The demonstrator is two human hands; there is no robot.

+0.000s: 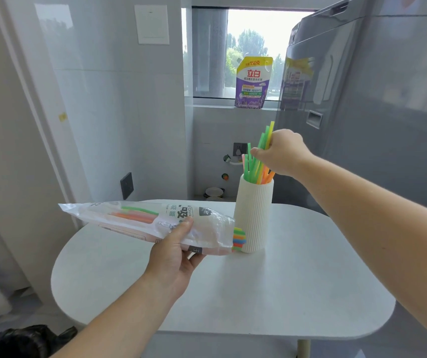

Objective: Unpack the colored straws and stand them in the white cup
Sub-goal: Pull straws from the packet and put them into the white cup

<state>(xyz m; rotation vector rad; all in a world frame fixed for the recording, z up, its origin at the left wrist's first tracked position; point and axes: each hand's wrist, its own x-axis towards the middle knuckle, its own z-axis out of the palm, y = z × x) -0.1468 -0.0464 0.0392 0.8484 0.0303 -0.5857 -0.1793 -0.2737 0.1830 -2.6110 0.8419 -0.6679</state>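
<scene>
Straws (255,169) stand fanned in the white cup (253,215), with more in the bag (142,220). Worktop (259,293): smooth, white, rounded ends. Bag: long, clear, crinkly plastic w/ print. Our left hand (173,251) grips its middle, thumb on top, fingers under. Cup: tall matte cylinder, ribbed, upright on the worktop. Our right hand (282,153) curls round green & yellow straw tops above the cup. Bright straw ends (238,239) poke from the bag's mouth, just beside the cup's base.

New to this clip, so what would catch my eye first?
The green, yellow and orange straws fanning out of the ribbed white cup on the table, the right hand gripping several. Then the straw bag held in the left hand, colored ends poking out beside the cup.
</scene>
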